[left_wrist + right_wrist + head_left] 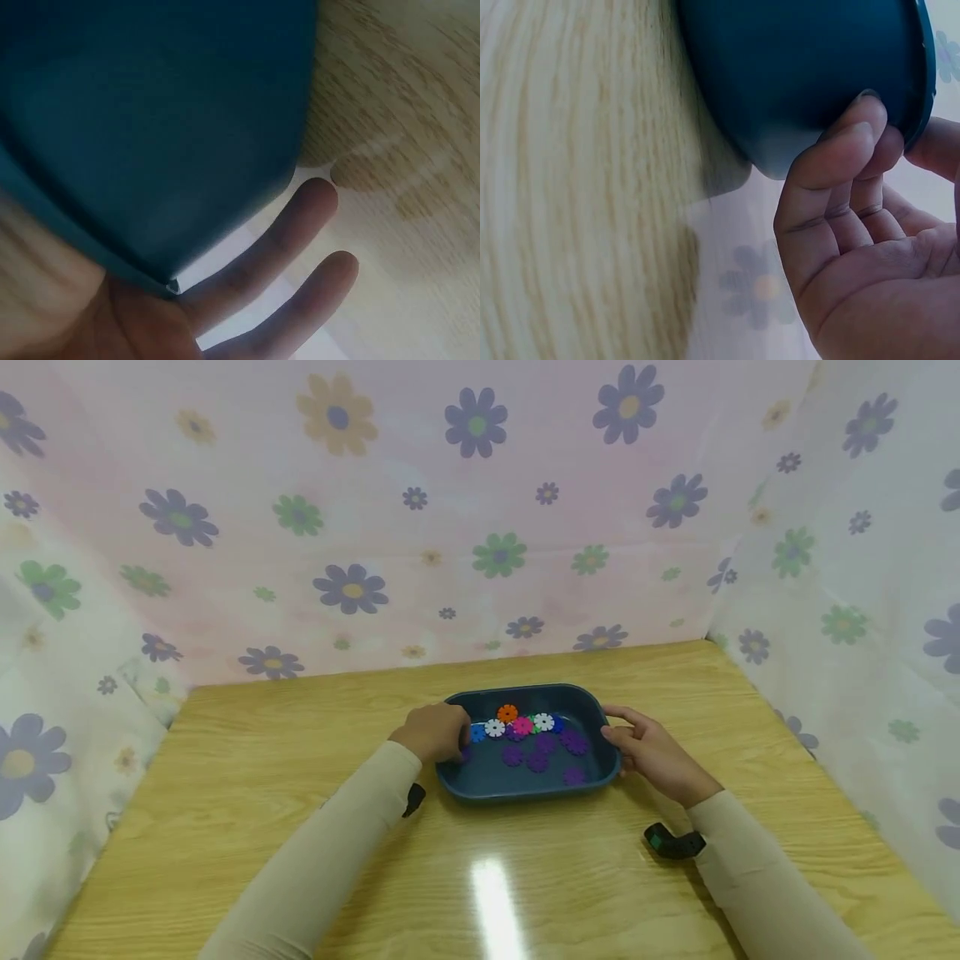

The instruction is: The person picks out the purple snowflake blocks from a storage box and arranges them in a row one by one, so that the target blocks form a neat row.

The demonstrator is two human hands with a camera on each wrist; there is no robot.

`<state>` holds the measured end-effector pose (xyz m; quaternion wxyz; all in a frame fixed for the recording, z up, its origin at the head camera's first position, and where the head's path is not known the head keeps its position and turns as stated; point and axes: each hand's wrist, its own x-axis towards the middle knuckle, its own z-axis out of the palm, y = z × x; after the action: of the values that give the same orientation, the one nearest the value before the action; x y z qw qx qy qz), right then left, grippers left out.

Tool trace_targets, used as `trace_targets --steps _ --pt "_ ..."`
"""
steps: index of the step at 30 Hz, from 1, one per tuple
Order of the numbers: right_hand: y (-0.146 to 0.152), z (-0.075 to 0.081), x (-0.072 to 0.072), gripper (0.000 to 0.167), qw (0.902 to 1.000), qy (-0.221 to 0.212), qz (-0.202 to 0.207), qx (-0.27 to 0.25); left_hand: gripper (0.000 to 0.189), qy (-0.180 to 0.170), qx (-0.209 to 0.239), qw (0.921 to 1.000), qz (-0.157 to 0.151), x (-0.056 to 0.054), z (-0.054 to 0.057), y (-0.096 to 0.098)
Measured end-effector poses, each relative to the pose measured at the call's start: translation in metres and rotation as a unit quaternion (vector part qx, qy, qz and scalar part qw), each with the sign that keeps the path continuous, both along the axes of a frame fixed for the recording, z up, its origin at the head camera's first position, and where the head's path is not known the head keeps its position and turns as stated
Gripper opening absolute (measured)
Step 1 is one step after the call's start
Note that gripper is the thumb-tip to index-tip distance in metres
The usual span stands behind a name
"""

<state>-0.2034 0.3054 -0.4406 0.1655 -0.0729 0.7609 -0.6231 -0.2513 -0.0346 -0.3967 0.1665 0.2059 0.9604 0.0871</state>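
Note:
A dark blue plastic basin is in the middle of the wooden table. Inside lie several notched plastic discs: purple ones, an orange one, a pink one, white ones and a blue one. My left hand grips the basin's left end across the rim; two of its fingers stretch outside the wall in the left wrist view. At the opposite end my right hand holds the rim, with curled fingertips against the outer wall.
The wooden table stretches out around the basin. Behind and at both sides hangs a flower-patterned cloth. A black wrist strap shows by the right sleeve, and another dark strap by the left.

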Motion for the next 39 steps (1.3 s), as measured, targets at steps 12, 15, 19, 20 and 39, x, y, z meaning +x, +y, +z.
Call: trace_targets --steps 12,15,19,20,39 --pt "-0.001 0.003 0.002 0.062 0.9999 0.002 -0.004 0.015 0.030 0.009 -0.022 0.9995 0.021 0.003 0.000 0.004" --pt "0.000 0.003 0.002 0.063 0.9999 0.002 -0.003 0.016 0.031 0.008 -0.007 0.9997 0.023 0.004 -0.001 0.004" --pt "-0.001 0.002 0.003 0.063 0.9997 0.009 -0.008 0.022 0.026 0.023 0.022 0.9992 0.025 0.004 -0.004 0.000" --pt "-0.002 0.002 0.002 0.062 0.9995 0.012 -0.011 0.026 0.024 0.032 0.028 0.9988 0.025 0.004 -0.004 -0.002" --pt "-0.007 0.004 0.003 0.061 0.9983 0.020 -0.036 0.041 0.013 0.223 0.269 0.9311 0.106 0.041 0.023 -0.062"
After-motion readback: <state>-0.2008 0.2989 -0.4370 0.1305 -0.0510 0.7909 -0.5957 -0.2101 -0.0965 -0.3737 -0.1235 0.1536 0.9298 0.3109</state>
